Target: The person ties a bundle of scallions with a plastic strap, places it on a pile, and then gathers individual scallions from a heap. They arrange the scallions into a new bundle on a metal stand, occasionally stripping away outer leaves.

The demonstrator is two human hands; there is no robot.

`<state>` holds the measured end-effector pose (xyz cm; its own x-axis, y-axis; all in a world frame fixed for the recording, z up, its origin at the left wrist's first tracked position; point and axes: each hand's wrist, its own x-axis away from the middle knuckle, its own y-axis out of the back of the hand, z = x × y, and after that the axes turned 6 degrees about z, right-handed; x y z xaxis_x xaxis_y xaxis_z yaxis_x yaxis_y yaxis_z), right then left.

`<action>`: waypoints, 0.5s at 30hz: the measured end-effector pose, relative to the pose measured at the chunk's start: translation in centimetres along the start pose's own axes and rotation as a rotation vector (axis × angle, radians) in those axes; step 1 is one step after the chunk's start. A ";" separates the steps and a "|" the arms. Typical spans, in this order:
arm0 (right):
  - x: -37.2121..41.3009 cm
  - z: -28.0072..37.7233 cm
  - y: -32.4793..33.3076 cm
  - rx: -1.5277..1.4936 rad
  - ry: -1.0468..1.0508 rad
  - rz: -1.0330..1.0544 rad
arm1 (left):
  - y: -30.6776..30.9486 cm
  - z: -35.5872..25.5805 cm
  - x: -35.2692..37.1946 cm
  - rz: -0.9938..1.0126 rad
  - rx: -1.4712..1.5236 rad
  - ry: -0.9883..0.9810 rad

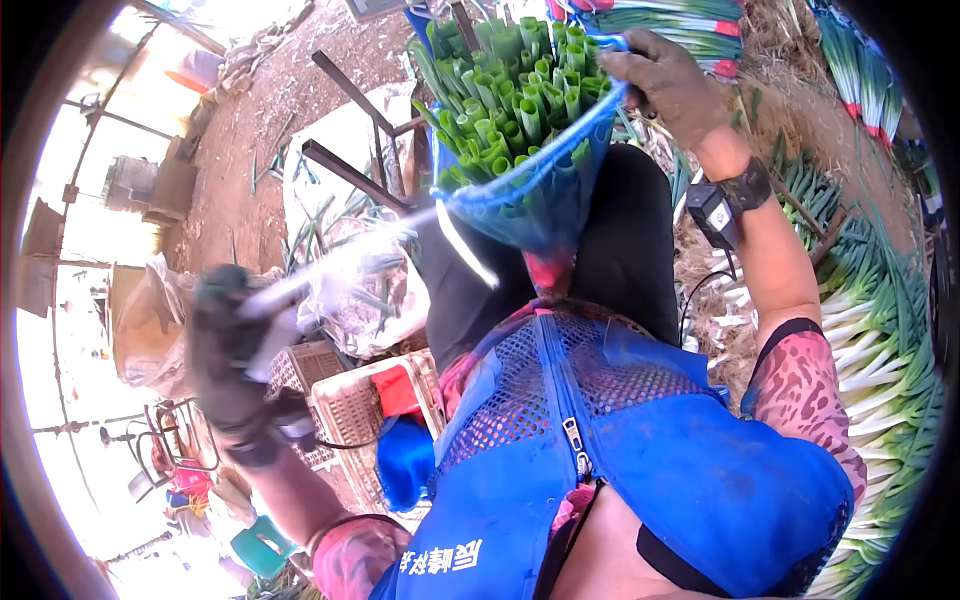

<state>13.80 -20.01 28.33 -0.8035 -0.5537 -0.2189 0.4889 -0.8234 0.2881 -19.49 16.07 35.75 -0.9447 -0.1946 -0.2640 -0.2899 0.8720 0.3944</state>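
A blue mesh bag (545, 215) full of green onions (525, 100), cut green ends up, stands between my knees. My right hand (668, 85), in a dark glove, has its fingers closed on the bag's rim at the far right. Out to the left, my left hand (225, 330), gloved and smeared by motion, is closed around a white string (340, 265). That string stretches from the bag's near left rim to the hand. A short loose white end (468, 250) hangs at the same rim.
Piled green onions (870, 370) lie along the right side. Tied bundles (660, 30) rest at the top. A dark metal frame (355, 175) stands left of the bag, over a white sheet (325, 150). A plastic crate (345, 410) is by my left side.
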 end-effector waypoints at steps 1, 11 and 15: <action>-0.6 0.4 -0.5 0.089 0.002 0.026 | 0.6 -1.0 -1.3 -0.062 -0.300 -0.166; 0.4 0.0 -1.1 -0.070 -0.133 0.052 | -8.8 6.1 -4.4 0.558 0.048 0.657; 0.9 0.6 -1.3 -0.052 -0.117 0.071 | -13.9 11.0 -6.3 0.465 0.501 -0.075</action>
<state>12.26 -19.35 28.35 -0.7988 -0.5951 -0.0887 0.5605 -0.7896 0.2499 -7.79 10.10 22.23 -0.9351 0.2665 -0.2336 0.2667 0.9633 0.0315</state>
